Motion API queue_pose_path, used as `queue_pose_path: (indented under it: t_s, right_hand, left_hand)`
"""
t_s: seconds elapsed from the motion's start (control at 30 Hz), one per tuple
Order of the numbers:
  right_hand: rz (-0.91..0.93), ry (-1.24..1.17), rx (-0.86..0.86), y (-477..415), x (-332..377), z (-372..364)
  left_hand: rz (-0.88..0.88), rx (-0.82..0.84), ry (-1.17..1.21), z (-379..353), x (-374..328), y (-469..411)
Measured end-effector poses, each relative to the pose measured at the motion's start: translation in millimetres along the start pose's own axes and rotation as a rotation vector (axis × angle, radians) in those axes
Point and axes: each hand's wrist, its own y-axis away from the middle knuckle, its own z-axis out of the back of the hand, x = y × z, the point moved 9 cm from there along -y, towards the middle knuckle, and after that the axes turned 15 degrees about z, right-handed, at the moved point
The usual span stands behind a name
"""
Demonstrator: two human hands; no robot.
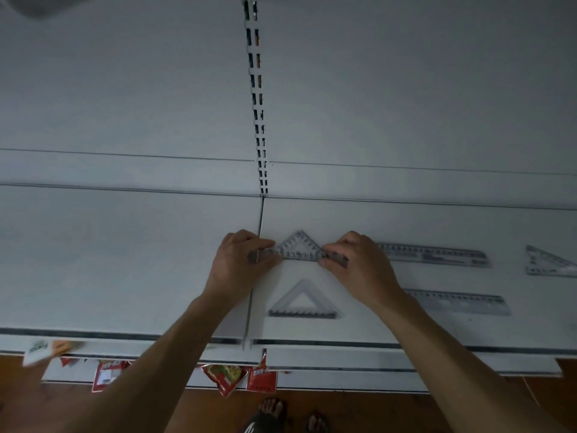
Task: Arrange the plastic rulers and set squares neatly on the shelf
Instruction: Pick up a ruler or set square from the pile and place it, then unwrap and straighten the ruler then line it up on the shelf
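Observation:
A clear triangular set square (pixel 299 247) lies on the white shelf (pixel 125 260), on top of a straight ruler whose dark ends stick out under both hands. My left hand (pixel 242 257) pinches the left end and my right hand (pixel 356 257) pinches the right end. A second triangular set square (pixel 303 300) lies flat just in front of them. To the right lie two straight clear rulers (pixel 434 254) (pixel 459 301), one behind the other. Another set square (pixel 549 260) sits at the far right edge.
A slotted upright rail (pixel 257 98) runs up the back panel, and a seam (pixel 254 292) splits the shelf into two boards. Red snack packets (pixel 224 375) hang from a lower shelf. Brown floor and my feet (pixel 271 407) show below.

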Motion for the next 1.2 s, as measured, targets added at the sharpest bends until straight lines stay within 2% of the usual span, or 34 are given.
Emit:
queue_pose_path:
  t_s: [0.6, 0.8, 0.97, 1.2]
  right_hand:
    - [-0.049, -0.02, -0.005, 4.6, -2.6, 2.2]
    - [-0.09, -0.058, 0.012, 5.1, -3.2, 5.2]
    - [-0.053, -0.08, -0.046, -3.9, 8.1, 21.0]
    - [0.085, -0.211, 0.009, -28.3, 57.0, 6.8]
  left_hand:
    - [-0.004, -0.01, 0.007, 0.5, -0.5, 2.0]
    - [0.03, 0.034, 0.01, 3.5, 0.1, 7.8]
    - [0.103, -0.077, 0.044, 29.9, 2.3, 22.8]
    - [0.161, -0.171, -0.188, 65.0, 5.5, 68.2]
